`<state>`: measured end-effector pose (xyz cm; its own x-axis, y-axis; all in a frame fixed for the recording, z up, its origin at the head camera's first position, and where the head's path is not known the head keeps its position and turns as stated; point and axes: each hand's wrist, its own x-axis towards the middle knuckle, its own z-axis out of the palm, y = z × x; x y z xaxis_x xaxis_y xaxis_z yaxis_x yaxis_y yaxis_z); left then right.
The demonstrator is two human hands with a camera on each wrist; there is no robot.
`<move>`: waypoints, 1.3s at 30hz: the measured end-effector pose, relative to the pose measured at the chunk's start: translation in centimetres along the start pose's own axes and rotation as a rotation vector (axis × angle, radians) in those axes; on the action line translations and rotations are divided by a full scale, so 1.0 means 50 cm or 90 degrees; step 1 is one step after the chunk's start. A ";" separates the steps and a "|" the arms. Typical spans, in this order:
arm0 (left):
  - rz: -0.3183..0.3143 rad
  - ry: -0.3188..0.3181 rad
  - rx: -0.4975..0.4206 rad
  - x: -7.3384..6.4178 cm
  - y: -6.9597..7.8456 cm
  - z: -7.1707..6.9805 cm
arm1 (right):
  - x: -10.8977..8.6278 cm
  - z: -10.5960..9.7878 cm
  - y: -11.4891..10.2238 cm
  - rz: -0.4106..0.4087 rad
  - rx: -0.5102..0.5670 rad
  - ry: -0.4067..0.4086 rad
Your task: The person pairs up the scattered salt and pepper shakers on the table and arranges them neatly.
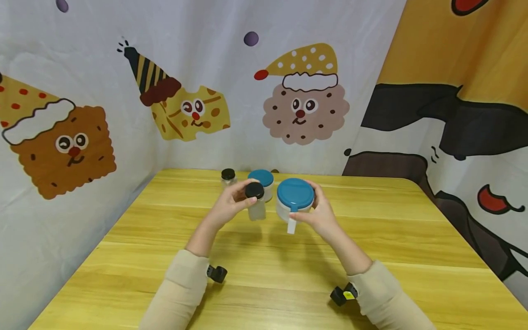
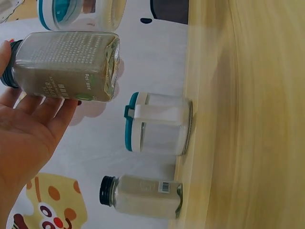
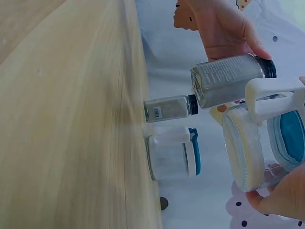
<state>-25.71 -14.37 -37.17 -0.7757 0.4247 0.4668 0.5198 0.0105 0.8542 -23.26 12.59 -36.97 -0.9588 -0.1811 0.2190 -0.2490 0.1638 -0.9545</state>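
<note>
My left hand [image 1: 233,201] grips a glass pepper bottle [image 2: 66,66] by its black cap and upper part, raised above the table. White print covers the bottle's side, and greyish powder shows inside. To the right, my right hand [image 1: 323,213] holds a clear jar [image 3: 259,143] with a blue lid [image 1: 295,193] and a white handle [image 3: 274,98], also off the table. Behind them a second blue-lidded jar [image 2: 159,124] stands upright on the table. Beside it stands another black-capped bottle [image 2: 145,195] with pale contents and a barcode label.
The wooden table [image 1: 264,284] reaches back to a white curtain [image 1: 243,151] printed with cartoon food. A small dark round thing [image 3: 164,203] lies at the table's back edge. Each wrist wears a black camera [image 1: 217,274].
</note>
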 end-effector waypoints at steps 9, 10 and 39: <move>0.000 -0.015 -0.008 0.004 0.002 0.017 | -0.009 -0.016 0.001 -0.010 0.010 0.000; 0.002 -0.020 -0.011 0.005 0.002 0.019 | -0.010 -0.018 0.002 -0.010 0.007 0.001; 0.008 -0.056 -0.020 0.031 0.041 0.088 | -0.047 -0.086 0.022 -0.040 0.005 0.011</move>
<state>-24.27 -9.71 -35.69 -0.7340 0.5021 0.4572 0.5168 -0.0238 0.8558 -21.85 17.39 -37.64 -0.9436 -0.1740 0.2817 -0.3075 0.1447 -0.9405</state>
